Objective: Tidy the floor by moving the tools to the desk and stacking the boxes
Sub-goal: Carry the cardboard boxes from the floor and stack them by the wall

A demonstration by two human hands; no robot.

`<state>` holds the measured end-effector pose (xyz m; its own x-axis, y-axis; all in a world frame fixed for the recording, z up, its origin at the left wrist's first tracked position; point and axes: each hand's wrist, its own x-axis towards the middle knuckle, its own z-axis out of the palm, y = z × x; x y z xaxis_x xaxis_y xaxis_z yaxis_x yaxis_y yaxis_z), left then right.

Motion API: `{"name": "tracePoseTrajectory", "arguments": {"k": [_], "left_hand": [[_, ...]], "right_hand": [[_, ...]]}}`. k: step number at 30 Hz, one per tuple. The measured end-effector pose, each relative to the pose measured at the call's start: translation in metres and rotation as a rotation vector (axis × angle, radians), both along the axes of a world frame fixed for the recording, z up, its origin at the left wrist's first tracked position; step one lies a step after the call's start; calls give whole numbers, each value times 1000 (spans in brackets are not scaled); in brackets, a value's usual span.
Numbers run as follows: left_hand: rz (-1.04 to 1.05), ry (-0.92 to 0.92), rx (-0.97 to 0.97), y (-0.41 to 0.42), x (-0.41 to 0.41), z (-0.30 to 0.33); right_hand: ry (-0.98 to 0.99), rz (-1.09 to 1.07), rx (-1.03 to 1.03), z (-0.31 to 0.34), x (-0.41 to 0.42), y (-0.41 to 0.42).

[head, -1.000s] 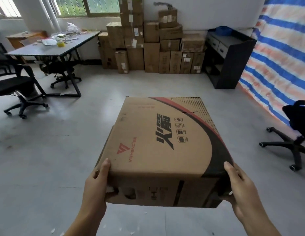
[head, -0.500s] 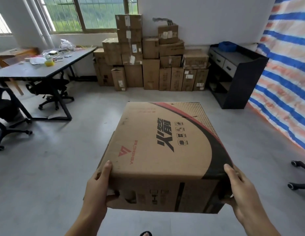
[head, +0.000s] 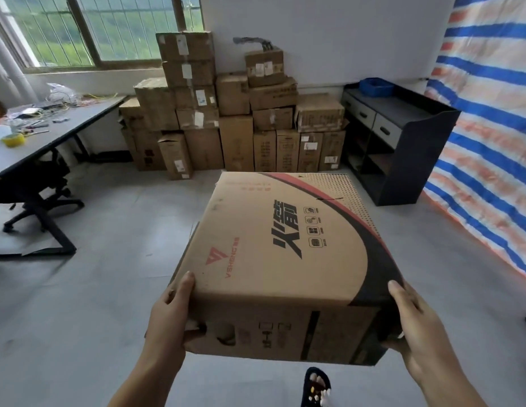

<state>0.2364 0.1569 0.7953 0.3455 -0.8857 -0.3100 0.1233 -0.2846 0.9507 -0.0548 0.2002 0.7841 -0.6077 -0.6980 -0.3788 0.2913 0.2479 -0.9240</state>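
A large brown cardboard box with black and red print is carried in front of me, above the grey floor. My left hand grips its near left corner, thumb on the top face and fingers under the side. My right hand holds the near right corner the same way. Ahead, against the far wall, stands a pile of stacked cardboard boxes. The desk at the left carries tools, wires and a yellow tape roll.
A black cabinet with drawers stands at the right of the pile, a blue bin on top. A striped tarp hangs on the right. An office chair sits under the desk. My sandalled foot shows below the box.
I have walked toward the box pile; it, the cabinet and the desk now look larger and nearer. Both hands keep the same grip on the box. The chair at the right has left view.
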Motion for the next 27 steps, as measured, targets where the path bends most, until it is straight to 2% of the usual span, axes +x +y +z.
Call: {"name": "tracePoseTrajectory", "arguments": {"k": [11,17,27], "left_hand": [[33,64,-25,-249,-140,1],[20,61,-26,-373,-187,1],[-54,19,-13,-653,-249,-3]], "right_hand": [[55,36,38,20,-138,-261],[48,45,44,17,-182,-377],[70,-3,30,6,-244,-637]]}}
